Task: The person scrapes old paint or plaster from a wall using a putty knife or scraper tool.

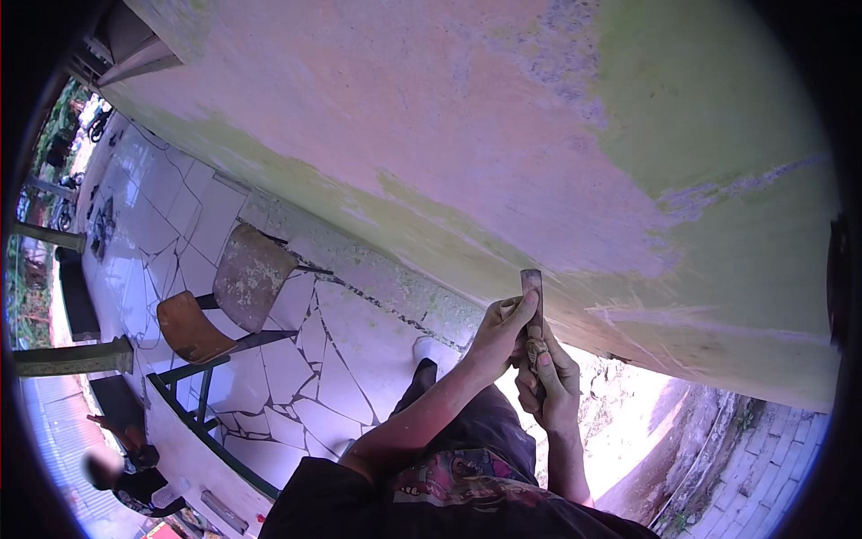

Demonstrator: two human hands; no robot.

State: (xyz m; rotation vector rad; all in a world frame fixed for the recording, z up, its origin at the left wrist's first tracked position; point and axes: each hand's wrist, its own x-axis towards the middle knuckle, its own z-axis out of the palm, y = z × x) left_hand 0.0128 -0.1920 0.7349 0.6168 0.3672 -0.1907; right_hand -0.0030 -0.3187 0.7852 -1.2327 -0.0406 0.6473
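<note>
Both hands are around a chisel-like scraper (532, 279) with a flat metal blade and a worn handle, its blade end pointing towards the wall. My left hand (502, 333) grips the blade, its thumb lying along the metal. Lower down, my right hand (557, 387) is closed around the handle, which the fingers partly hide. Beyond the blade stands a painted wall (438, 135), where green paint borders a large patch of bare pinkish and lilac surface. From this angle I cannot tell whether the blade tip touches the wall.
A chair with a speckled seat (252, 276) and brown backrest (195, 327) stands on the cracked-tile floor (350, 337). Paint flakes lie along the wall's foot. A dark green rail (202, 404) and a person (141, 482) are at lower left. Grey paving (761, 471) lies lower right.
</note>
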